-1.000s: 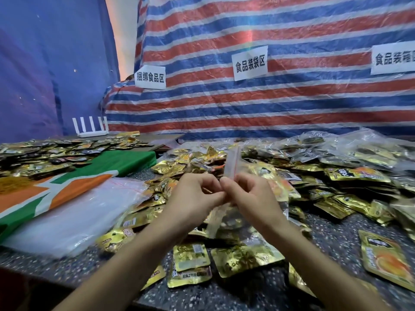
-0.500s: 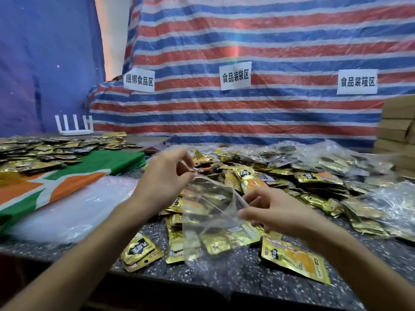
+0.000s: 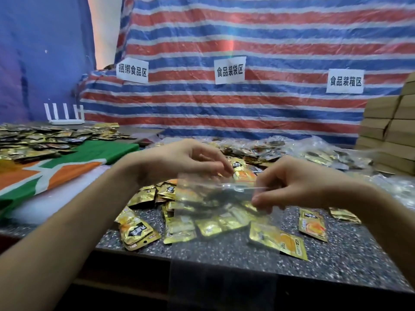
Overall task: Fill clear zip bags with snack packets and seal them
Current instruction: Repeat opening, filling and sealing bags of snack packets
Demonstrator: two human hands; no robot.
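A clear zip bag [image 3: 215, 223] hangs over the front of the speckled table [image 3: 350, 261], its mouth facing up. My right hand [image 3: 294, 185] pinches the right side of the bag's mouth. Just behind that mouth, my left hand [image 3: 179, 162] has its fingers curled, and its fingertips pinch a gold and orange snack packet [image 3: 243, 175]. Motion blur hides whether this hand also touches the bag's rim. Several loose gold packets [image 3: 276, 240] lie on the table under and around the bag.
A heap of filled clear bags [image 3: 318, 153] lies at the back right, with stacked cardboard boxes [image 3: 390, 131] beyond it. To the left lie a green, orange and white cloth [image 3: 67, 169], a pile of clear plastic [image 3: 74, 200], more packets [image 3: 45, 140] and a white router [image 3: 65, 113].
My left hand has let go of the bag's left rim and now pinches a snack packet behind the mouth. The right hand still holds the bag. The view has shifted a little.
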